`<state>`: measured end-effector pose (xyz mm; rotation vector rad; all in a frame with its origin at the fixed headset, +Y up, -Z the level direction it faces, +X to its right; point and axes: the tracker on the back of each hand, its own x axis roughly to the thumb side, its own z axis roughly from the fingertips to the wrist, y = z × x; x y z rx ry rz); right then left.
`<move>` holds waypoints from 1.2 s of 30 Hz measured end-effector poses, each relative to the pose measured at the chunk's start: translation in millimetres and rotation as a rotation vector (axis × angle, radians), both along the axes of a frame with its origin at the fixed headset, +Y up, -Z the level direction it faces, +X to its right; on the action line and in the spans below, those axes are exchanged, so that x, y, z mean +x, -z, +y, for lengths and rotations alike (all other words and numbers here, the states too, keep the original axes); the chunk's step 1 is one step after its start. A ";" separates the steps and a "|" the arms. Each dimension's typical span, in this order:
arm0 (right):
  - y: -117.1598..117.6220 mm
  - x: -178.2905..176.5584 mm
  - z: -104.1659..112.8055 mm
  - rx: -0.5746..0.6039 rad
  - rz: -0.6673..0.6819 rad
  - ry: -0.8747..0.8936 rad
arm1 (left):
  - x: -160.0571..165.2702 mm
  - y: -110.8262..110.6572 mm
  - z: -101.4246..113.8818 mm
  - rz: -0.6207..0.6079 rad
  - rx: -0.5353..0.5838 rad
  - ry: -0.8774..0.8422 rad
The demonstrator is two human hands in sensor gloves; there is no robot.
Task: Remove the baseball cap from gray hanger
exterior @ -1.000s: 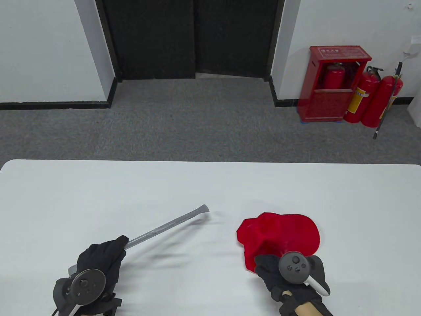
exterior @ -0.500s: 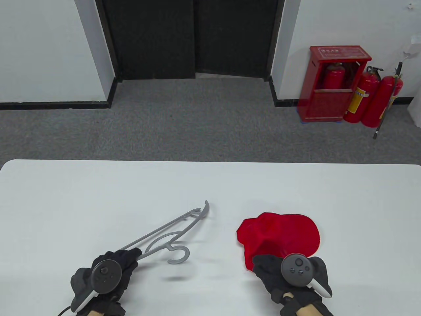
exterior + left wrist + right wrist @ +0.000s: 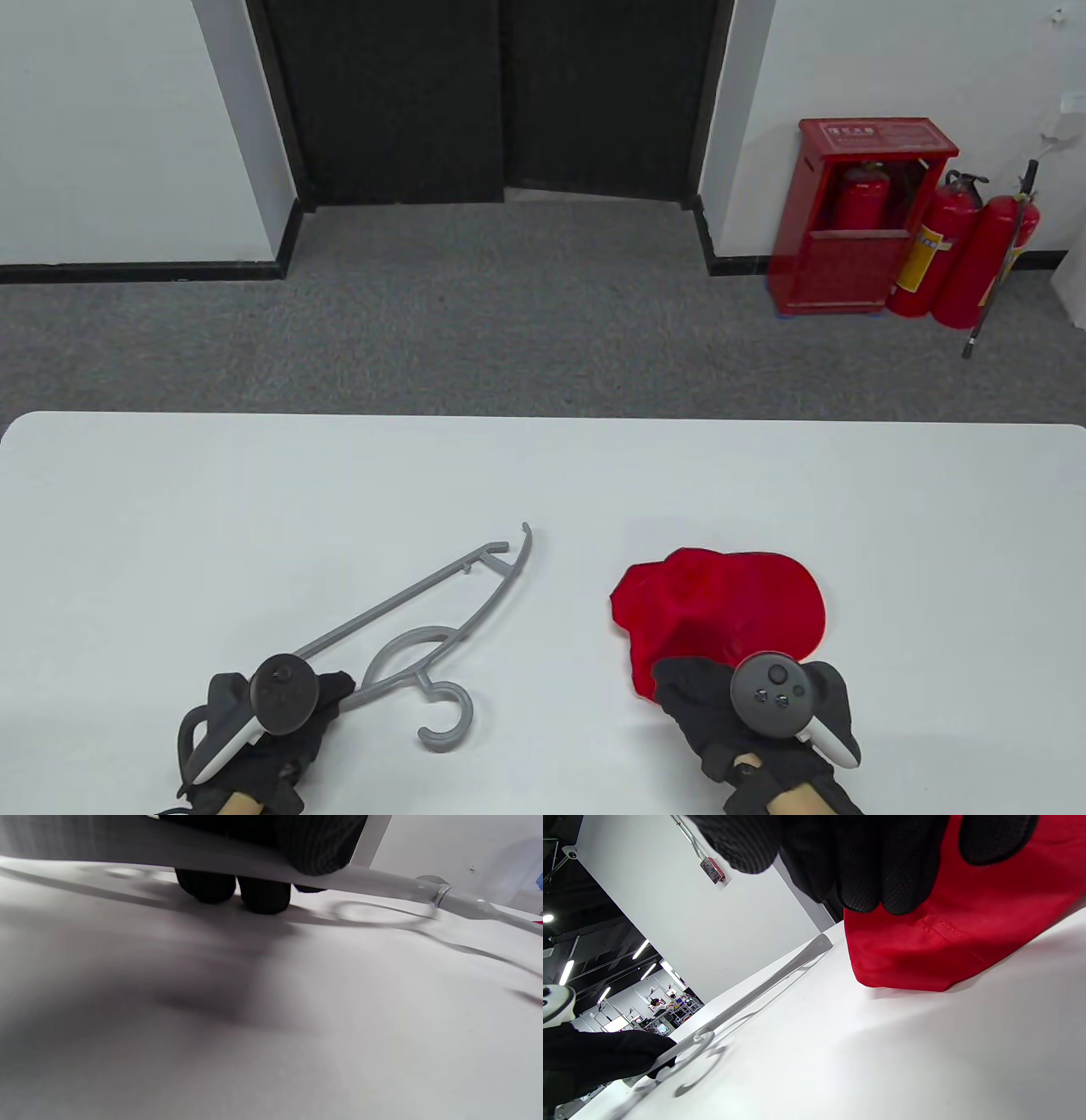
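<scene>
The red baseball cap (image 3: pixel 730 594) lies on the white table (image 3: pixel 254 492), free of the hanger. My right hand (image 3: pixel 691 683) rests on the cap's near edge, and in the right wrist view its fingers (image 3: pixel 865 878) press down on the red fabric (image 3: pixel 967 942). The gray hanger (image 3: pixel 407 598) lies flat to the cap's left, with its hook (image 3: pixel 445 722) pointing toward me. My left hand (image 3: pixel 331 688) grips the hanger's near end. In the left wrist view the hanger's bar (image 3: pixel 212 857) runs under my fingers (image 3: pixel 263 895).
The table's far edge (image 3: pixel 543 416) borders a gray carpet. A red extinguisher cabinet (image 3: pixel 857 221) and extinguishers stand by the far wall. The hanger (image 3: pixel 780 976) and my left hand (image 3: pixel 598 1060) also show in the right wrist view.
My left hand has turned the hanger from edge-on to flat and lowered it to the table, its hook swinging toward me. The right hand and cap have stayed put.
</scene>
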<state>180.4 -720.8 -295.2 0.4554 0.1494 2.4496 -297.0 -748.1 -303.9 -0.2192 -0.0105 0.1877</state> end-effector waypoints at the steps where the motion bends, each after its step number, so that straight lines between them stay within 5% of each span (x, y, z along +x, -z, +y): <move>1: -0.2 0.5 0.2 -0.001 0.000 0.001 | -0.5 0.3 0.1 0.009 -0.006 0.004; 7: -0.7 4.8 4.2 0.008 -0.014 0.006 | -4.1 -0.4 5.6 0.037 -0.065 0.093; 14: -3.1 12.1 11.2 0.032 -0.046 0.035 | -10.3 -5.3 30.7 0.054 0.060 0.019; 24: -11.6 -2.0 15.6 0.145 0.002 -0.008 | 11.0 -34.9 74.0 -0.205 0.294 -0.260; 36: -13.7 -24.0 9.0 0.150 0.086 -0.095 | 37.8 -31.5 59.4 -0.299 0.223 -0.153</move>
